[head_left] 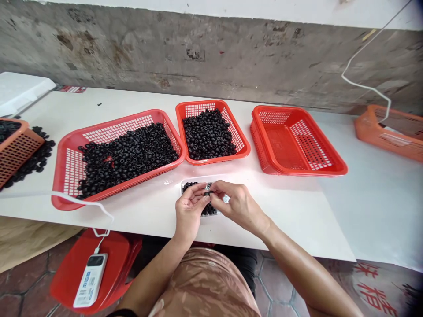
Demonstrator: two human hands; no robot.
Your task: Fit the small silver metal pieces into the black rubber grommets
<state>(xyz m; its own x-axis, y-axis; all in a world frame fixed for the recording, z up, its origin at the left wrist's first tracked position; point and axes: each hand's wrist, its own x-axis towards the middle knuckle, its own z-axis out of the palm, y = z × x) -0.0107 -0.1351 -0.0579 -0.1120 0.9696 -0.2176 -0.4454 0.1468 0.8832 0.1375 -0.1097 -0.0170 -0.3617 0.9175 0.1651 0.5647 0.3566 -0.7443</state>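
Note:
My left hand (pixel 191 204) and my right hand (pixel 233 201) meet over a small clear tray (pixel 182 180) near the table's front edge. Between their fingertips is a small black ring-like part (pixel 207 193), pinched from both sides. Loose black parts (pixel 209 209) lie in the tray, partly hidden under my hands. Behind the tray stand a large red basket (pixel 59 176) and a smaller red basket (pixel 246 149), both holding many black ring-like parts. A bit of something red (pixel 109 161) lies among those in the large basket.
At the right stands a red basket (pixel 277 149) with nothing visible inside. Orange baskets (pixel 20 147) sit at both ends, with black parts (pixel 42 149) spilled at the left. A white cable (pixel 99 207) leads to a power bank (pixel 90 281) on a red stool (pixel 62 286).

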